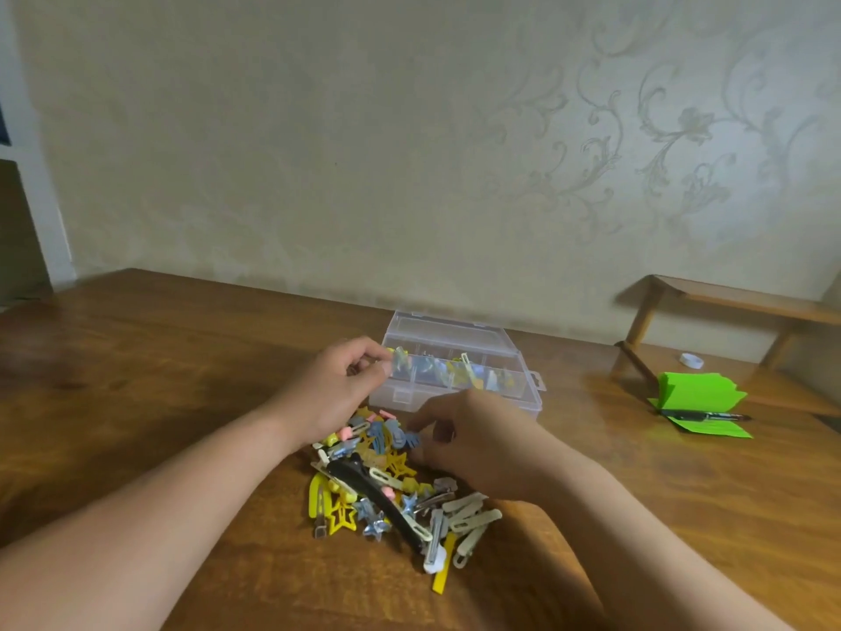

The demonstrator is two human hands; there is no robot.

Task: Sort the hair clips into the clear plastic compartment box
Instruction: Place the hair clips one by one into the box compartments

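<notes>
A pile of hair clips [391, 489] lies on the wooden table [182, 380], in yellow, blue, pink, cream and silver, with one long black clip [364, 482] across it. Behind the pile stands the clear plastic compartment box [455, 352], lid up, with several clips in its front row. My left hand [336, 384] hovers at the box's left front corner, pinching a small pale blue clip [400, 357]. My right hand [473, 441] is over the pile's far right side, fingertips pinching a blue clip [412, 439].
A green paper pad [701, 403] with a black pen [701, 415] on it lies at the right. Behind it stand a low wooden shelf [728, 302] and a small white roll [691, 359]. A patterned wall runs along the table's far edge.
</notes>
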